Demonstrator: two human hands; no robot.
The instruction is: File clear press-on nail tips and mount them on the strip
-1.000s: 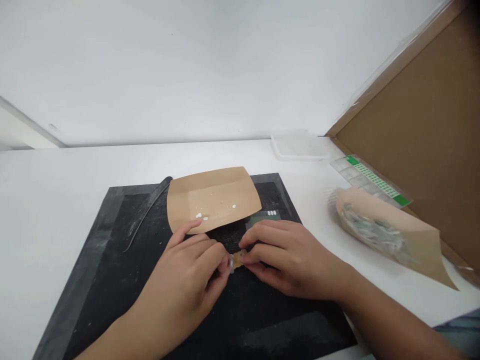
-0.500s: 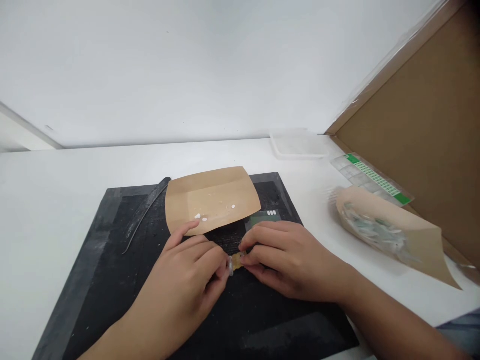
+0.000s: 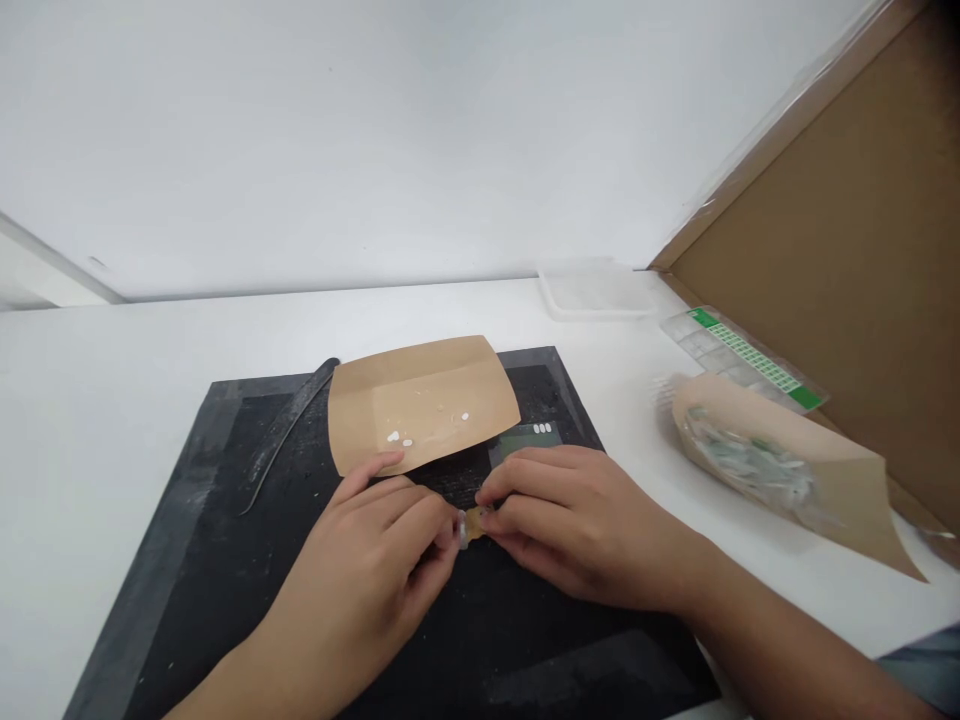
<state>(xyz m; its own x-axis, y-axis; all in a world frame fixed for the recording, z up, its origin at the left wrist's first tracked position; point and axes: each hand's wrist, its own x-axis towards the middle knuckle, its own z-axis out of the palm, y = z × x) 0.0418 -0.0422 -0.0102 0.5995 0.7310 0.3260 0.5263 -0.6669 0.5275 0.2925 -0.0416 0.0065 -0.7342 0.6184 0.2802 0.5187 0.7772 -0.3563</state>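
Observation:
Between my two hands is a small yellowish piece with a wavy edge (image 3: 474, 522), with a pale, clear-looking bit at its left end; its exact kind cannot be made out. My left hand (image 3: 375, 560) pinches the left end between thumb and forefinger, its little finger stretched towards the paper. At the other end, my right hand (image 3: 577, 525) grips the piece with thumb and fingertips, which hide part of it. Both hands are low over a black mat (image 3: 247, 620). Just beyond them, a curved sheet of brown paper (image 3: 420, 385) carries several small white ovals (image 3: 394, 436).
A dark curved nail file (image 3: 296, 425) lies left of the paper. Three white ovals (image 3: 541, 428) sit on a small clear sheet behind my right hand. To the right are a paper-backed bag of clear pieces (image 3: 750, 460), a green-marked plastic packet (image 3: 750, 355), a clear tray (image 3: 596, 295) and a cardboard wall (image 3: 840, 230).
Both hands keep their grip on the small yellowish piece, almost unmoved. The piece looks slightly turned, and the whole view has shifted a little.

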